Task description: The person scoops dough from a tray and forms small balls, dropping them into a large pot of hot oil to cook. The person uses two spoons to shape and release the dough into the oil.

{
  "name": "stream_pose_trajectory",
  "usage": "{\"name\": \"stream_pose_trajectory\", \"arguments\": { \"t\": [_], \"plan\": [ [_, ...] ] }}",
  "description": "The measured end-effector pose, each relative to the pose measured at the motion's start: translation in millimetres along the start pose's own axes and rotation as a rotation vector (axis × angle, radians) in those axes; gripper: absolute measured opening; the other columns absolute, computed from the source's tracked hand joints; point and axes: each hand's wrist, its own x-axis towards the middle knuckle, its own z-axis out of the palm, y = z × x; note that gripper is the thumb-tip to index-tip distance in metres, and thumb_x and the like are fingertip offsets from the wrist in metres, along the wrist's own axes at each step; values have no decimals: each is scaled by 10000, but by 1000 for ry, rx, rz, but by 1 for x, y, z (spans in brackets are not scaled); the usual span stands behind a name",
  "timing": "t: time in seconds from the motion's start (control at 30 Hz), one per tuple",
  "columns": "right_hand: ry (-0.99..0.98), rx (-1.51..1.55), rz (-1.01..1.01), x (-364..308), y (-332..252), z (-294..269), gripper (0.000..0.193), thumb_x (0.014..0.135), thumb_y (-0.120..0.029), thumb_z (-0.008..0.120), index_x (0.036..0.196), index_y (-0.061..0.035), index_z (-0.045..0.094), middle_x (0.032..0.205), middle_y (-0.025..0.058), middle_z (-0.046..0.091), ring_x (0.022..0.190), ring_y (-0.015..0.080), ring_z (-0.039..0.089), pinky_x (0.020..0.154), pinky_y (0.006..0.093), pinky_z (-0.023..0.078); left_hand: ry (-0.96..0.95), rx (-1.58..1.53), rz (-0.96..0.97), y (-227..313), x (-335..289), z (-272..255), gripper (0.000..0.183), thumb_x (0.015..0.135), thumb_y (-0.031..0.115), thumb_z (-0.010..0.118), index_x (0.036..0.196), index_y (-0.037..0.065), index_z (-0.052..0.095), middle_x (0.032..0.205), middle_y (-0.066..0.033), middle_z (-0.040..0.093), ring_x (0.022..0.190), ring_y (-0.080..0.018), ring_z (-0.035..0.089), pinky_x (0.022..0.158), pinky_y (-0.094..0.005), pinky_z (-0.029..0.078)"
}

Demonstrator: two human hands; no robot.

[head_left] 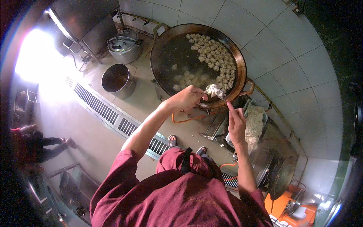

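Observation:
A big wok [242,62] of dark liquid stands before me. Pale lumpy balls [215,56] crowd its far right side, and others lie lower in the liquid. Over its near rim my left hand [188,98] is closed around a spoon, its handle mostly hidden in the fingers. A lump of pale paste [214,90] sits on the spoon. My right hand [236,119] grips a second spoon [222,97] against the lump, its index finger stretched along it. Just right of that hand, a tray of pale paste [255,123] rests beside the wok.
A steel pot [117,81] and a lidded pot [124,46] stand on the floor left of the wok. A drain grate [99,102] crosses the floor. An orange hose [191,119] runs below the wok. Another person [34,143] is at the far left. White tiles [287,45] line the wall.

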Motion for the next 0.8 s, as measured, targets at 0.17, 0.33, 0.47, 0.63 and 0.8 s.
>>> {"name": "stream_pose_trajectory", "arguments": {
  "t": [0.17,0.33,0.47,0.63,0.8],
  "plan": [
    [-6,-98,-108,6,13,3,472,1060,-32,541,1501,-190,596,885,91,427,791,267,479,744,359,465,100,394,188,-7,6,-18,314,1005,209,549,1163,-8,712,803,-107,644,752,-217,640,622,-395,504],
    [-111,-389,-179,20,38,15,559,1025,-18,569,1527,-264,571,905,71,459,849,267,486,840,402,467,36,735,244,-41,52,-43,366,946,217,559,1120,-66,714,1018,-281,732,952,-353,732,729,-477,533],
    [-147,-420,-228,31,53,39,694,972,-25,595,1568,-364,483,948,70,534,887,292,545,847,431,487,-47,925,82,-74,99,-62,352,935,176,538,1104,-72,721,1069,-291,733,1023,-382,736,815,-499,554],
    [-160,-466,-253,44,74,63,775,956,-20,599,1607,-391,399,981,87,568,903,320,572,854,449,512,-4,1158,231,-112,141,-84,339,937,158,530,1097,-44,749,1058,-263,749,1012,-392,741,812,-475,597],
    [-148,-395,-192,51,104,100,621,986,16,589,1536,-269,547,995,71,508,921,294,519,879,459,473,-191,1539,117,-126,182,-89,288,901,162,604,1027,-34,773,986,-264,752,1049,-410,731,804,-480,606]
  ]
}}
